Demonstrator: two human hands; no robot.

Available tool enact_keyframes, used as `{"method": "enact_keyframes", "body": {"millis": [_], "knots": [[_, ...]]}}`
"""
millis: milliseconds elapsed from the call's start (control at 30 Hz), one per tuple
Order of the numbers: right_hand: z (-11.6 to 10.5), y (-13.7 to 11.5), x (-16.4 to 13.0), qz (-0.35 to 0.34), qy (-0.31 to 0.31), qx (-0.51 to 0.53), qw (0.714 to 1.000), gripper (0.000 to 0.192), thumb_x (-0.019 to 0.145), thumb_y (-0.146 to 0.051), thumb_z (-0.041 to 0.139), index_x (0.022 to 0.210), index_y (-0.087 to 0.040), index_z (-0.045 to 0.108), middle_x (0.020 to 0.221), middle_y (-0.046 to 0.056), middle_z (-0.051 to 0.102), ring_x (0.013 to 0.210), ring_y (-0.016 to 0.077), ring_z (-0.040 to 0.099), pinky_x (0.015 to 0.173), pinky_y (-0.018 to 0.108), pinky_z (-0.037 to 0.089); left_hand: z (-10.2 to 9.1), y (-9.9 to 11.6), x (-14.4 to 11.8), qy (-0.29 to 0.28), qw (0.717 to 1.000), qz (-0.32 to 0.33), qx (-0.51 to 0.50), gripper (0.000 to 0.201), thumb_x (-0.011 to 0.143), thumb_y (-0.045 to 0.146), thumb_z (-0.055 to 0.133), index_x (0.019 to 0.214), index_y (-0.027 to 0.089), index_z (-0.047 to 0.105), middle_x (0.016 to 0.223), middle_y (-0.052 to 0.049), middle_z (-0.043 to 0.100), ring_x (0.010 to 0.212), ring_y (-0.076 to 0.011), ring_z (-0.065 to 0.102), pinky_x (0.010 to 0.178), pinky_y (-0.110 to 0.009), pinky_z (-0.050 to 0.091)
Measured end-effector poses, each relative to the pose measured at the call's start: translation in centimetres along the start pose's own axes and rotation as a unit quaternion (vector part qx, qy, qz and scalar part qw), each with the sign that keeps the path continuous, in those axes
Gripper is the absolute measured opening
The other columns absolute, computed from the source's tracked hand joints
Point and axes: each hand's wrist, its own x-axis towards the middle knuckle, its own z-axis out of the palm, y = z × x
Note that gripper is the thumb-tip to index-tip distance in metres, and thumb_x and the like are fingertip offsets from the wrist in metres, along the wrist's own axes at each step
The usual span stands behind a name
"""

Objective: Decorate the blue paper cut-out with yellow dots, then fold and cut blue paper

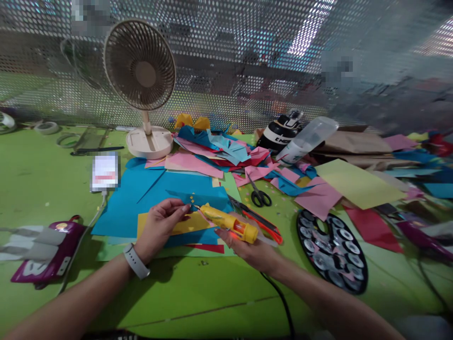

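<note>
My right hand holds a yellow glue gun with its nozzle pointing left. A black cord runs from the glue gun down toward me. My left hand, with a white watch band on the wrist, pinches a small piece of blue paper right at the nozzle tip. Both hands hover over a yellow paper sheet that lies on large blue sheets on the green table.
A beige desk fan stands at the back left. Black scissors, a red utility knife, a round black tray, a plastic bottle, a phone, a purple case and several loose coloured sheets lie around.
</note>
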Motion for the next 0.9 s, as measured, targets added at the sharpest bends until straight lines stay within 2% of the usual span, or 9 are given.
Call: {"method": "enact_keyframes", "body": {"millis": [133,467,733,900], "knots": [[-0.01,-0.16,0.03,0.011,-0.003,0.012,1.000,0.019,0.086,-0.038,0.056,0.076,-0.022,0.053,0.066,-0.001,0.053,0.059,0.0136,0.050,0.055,0.026,0.044,0.09,0.13,-0.07,0.005,1.000,0.000,0.008,0.026,0.067,0.034,0.079,0.082,0.017,0.066,0.082,-0.002,0.075,0.076,-0.0150,0.070,0.072,-0.025,0.056],[0.05,-0.02,-0.06,0.015,-0.004,0.017,1.000,0.021,0.086,-0.040,0.055,0.076,-0.023,0.050,0.063,-0.002,0.050,0.058,0.0145,0.050,0.055,0.027,0.043,0.10,0.12,-0.06,0.009,1.000,0.001,0.013,0.027,0.067,0.035,0.079,0.081,0.017,0.066,0.082,-0.003,0.075,0.076,-0.0168,0.071,0.073,-0.028,0.057],[-0.05,-0.45,-0.06,0.011,-0.014,-0.026,1.000,0.031,0.085,-0.041,0.058,0.068,-0.023,0.038,0.055,-0.006,0.035,0.049,0.0094,0.036,0.045,0.024,0.031,0.36,0.38,-0.13,0.015,0.999,0.016,0.042,0.028,0.064,0.038,0.080,0.078,0.017,0.066,0.078,-0.002,0.075,0.070,-0.0155,0.069,0.070,-0.027,0.056],[-0.09,-0.28,-0.26,-0.009,-0.016,-0.072,0.997,0.030,0.082,-0.039,0.060,0.068,-0.023,0.039,0.056,-0.006,0.040,0.047,0.0098,0.036,0.045,0.024,0.030,0.57,0.63,-0.40,0.025,0.994,0.039,0.102,0.020,0.067,0.034,0.077,0.075,0.019,0.067,0.075,-0.003,0.074,0.069,-0.0169,0.068,0.065,-0.026,0.055]]}}
